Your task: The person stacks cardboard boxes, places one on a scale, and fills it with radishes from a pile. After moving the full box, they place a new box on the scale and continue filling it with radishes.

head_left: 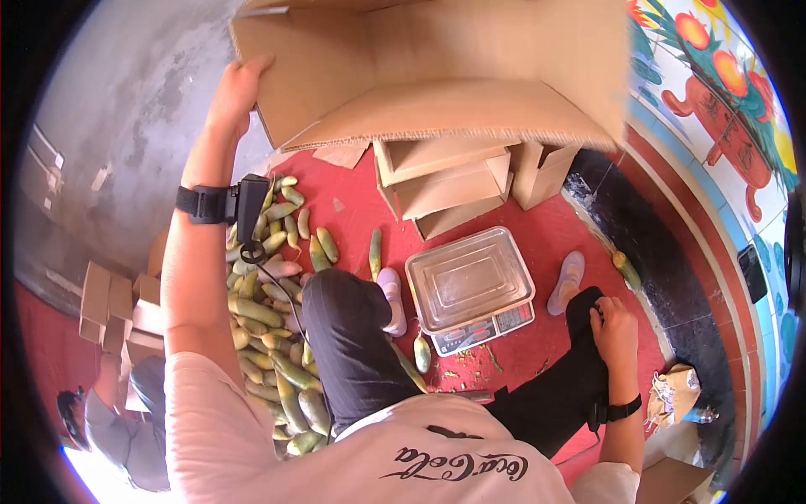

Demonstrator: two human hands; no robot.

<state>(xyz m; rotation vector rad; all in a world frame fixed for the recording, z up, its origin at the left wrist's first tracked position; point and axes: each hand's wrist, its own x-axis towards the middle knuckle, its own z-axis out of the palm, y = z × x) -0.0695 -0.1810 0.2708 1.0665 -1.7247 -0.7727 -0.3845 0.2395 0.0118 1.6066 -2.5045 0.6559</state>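
High in front of me, my left hand grips the left edge of a large open cardboard box, which is tilted so its inside faces me. My right hand rests on my dark-trousered right knee, fingers lying over the cloth and holding nothing. Between my feet a weighing scale stands on the red floor, with a clear plastic tray on top. To the left spreads a heap of long green vegetables that look like radishes.
More cardboard boxes stand beyond the scale. Green scraps litter the red floor. At the left, another person is beside several boxes. A painted wall and black tiled edge run along the right.
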